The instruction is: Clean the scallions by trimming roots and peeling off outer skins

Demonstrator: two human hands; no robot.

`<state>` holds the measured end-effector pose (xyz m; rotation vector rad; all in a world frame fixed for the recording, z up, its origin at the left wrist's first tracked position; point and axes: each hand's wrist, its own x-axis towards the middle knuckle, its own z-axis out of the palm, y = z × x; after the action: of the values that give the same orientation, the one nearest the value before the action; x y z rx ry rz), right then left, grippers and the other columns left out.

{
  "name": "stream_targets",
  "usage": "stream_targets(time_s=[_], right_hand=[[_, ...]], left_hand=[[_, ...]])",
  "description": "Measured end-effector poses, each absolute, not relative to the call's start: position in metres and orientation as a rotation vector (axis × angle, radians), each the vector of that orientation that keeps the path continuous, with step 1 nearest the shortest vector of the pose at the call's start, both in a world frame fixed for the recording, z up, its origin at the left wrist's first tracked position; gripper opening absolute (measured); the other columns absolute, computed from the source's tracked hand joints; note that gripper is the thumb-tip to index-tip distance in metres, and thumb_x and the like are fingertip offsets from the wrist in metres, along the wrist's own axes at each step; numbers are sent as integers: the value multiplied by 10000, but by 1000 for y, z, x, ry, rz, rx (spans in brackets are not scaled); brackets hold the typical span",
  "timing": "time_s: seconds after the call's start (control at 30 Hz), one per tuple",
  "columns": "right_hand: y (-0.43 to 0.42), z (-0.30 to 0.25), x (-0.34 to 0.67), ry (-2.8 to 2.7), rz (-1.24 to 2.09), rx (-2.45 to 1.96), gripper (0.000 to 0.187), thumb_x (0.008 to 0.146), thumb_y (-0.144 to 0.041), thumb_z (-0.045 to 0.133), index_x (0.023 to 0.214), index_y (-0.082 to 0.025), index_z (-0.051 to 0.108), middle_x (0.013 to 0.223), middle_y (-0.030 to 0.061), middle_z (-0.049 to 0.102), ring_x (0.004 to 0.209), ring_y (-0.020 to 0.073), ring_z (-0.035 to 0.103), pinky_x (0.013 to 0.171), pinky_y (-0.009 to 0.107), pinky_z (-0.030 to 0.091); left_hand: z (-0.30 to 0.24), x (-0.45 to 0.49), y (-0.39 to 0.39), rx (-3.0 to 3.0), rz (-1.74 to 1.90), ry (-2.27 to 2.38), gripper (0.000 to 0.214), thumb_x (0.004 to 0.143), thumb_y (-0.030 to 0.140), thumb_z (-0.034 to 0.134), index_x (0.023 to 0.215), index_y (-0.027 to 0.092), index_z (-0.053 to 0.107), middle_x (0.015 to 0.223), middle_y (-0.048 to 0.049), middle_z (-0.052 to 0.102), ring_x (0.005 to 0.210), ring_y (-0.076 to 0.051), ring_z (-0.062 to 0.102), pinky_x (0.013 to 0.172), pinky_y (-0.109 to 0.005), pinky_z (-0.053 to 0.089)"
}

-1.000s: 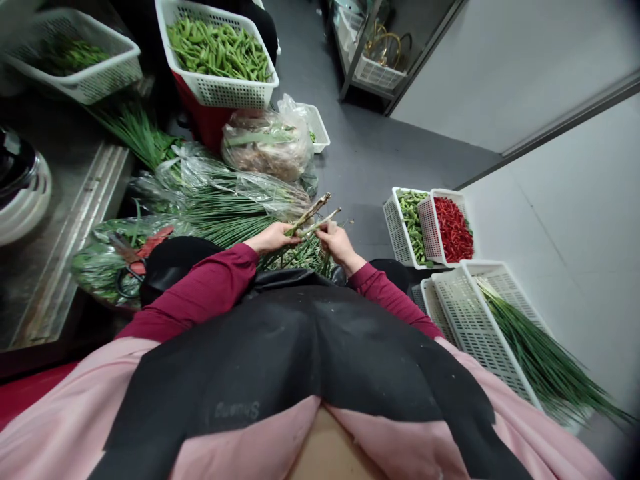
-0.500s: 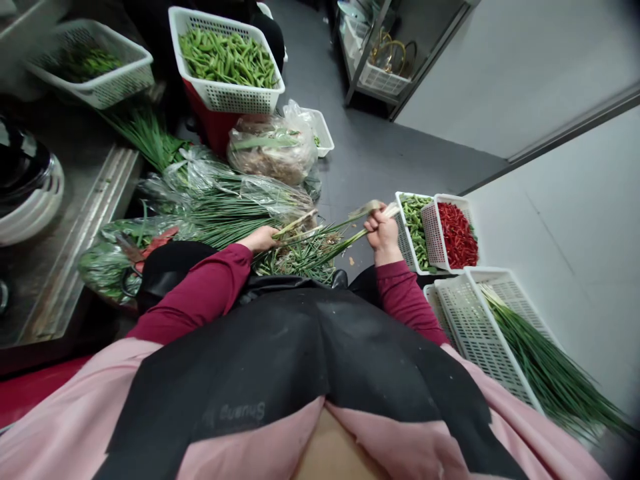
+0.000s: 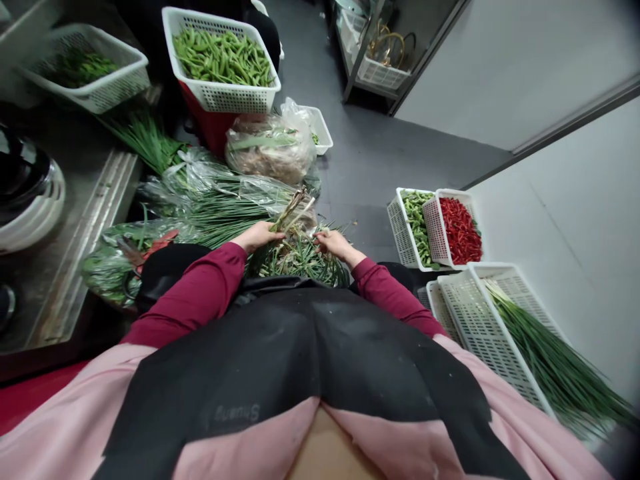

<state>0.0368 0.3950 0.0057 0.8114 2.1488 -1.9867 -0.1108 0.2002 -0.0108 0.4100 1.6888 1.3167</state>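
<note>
My left hand (image 3: 260, 235) grips the root end of a small bunch of green chive stalks (image 3: 293, 208), which stick up and away from me. My right hand (image 3: 331, 241) rests low on the heap of loose green stalks and trimmings (image 3: 300, 259) in front of my knees, fingers down among them. Whether it grips any stalk I cannot tell. A long pile of chives in clear plastic (image 3: 225, 203) lies just beyond both hands.
A white basket of green pods (image 3: 220, 57) stands on a red crate ahead. At right sit small baskets of green peppers (image 3: 415, 223) and red chilies (image 3: 457, 230), and a white basket with trimmed chives (image 3: 540, 353). Red-handled scissors (image 3: 150, 245) lie left.
My right hand, which had pulled a stalk out to the right toward the baskets, has come back to the heap without it. The left hand's bunch now points more upright.
</note>
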Motion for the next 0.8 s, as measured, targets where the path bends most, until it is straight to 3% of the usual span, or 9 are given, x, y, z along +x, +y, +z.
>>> stream_targets(time_s=[0.13, 0.3, 0.37, 0.47, 0.57, 0.63, 0.8], right_hand=[[405, 37, 39, 1958, -2330, 743, 385, 793, -407, 643, 1068, -141, 601, 791, 14, 625, 496, 44, 501, 460, 182, 361], [396, 52, 41, 1896, -2347, 621, 450, 677, -532, 721, 848, -130, 615, 520, -77, 379, 434, 34, 314, 423, 182, 266], [394, 50, 41, 2013, -2308, 680, 470, 692, -604, 671, 732, -144, 586, 522, -53, 403, 459, 51, 346, 434, 187, 298], [400, 52, 42, 2343, -2303, 840, 493, 731, -640, 603, 645, -161, 529, 686, 26, 553, 606, 91, 490, 529, 208, 414], [405, 61, 42, 2506, -2357, 972, 473, 810, -632, 498, 690, -176, 524, 707, 38, 565, 599, 103, 503, 565, 242, 453], [401, 66, 42, 2505, -2289, 954, 417, 813, -587, 524, 747, -177, 561, 633, 12, 529, 526, 97, 459, 527, 246, 432], [373, 49, 35, 2415, -1983, 658, 282, 640, -384, 737, 728, -152, 603, 610, -12, 539, 574, 104, 483, 551, 234, 415]], left_hand=[[-6, -97, 202, 460, 1264, 1442, 363, 545, 382, 831, 737, 124, 662, 604, -21, 634, 530, -124, 553, 540, -253, 441], [-6, -80, 209, 508, 1174, 1293, 350, 573, 378, 829, 772, 125, 690, 650, -34, 660, 590, -145, 590, 588, -263, 477], [-5, -77, 211, 474, 1217, 1241, 371, 598, 370, 821, 846, 121, 705, 743, -59, 691, 664, -159, 621, 637, -274, 498], [-2, -78, 213, 416, 1360, 1145, 394, 657, 341, 796, 958, 107, 698, 869, -98, 701, 779, -172, 643, 701, -290, 516], [3, -79, 215, 360, 1408, 1005, 360, 720, 299, 752, 996, 79, 683, 879, -129, 689, 797, -190, 652, 704, -324, 531], [7, -78, 216, 365, 1388, 929, 336, 742, 277, 732, 995, 62, 680, 862, -135, 681, 766, -186, 649, 680, -322, 530], [9, -70, 219, 442, 1308, 870, 324, 690, 286, 780, 919, 77, 684, 795, -110, 671, 707, -174, 638, 628, -286, 505]])
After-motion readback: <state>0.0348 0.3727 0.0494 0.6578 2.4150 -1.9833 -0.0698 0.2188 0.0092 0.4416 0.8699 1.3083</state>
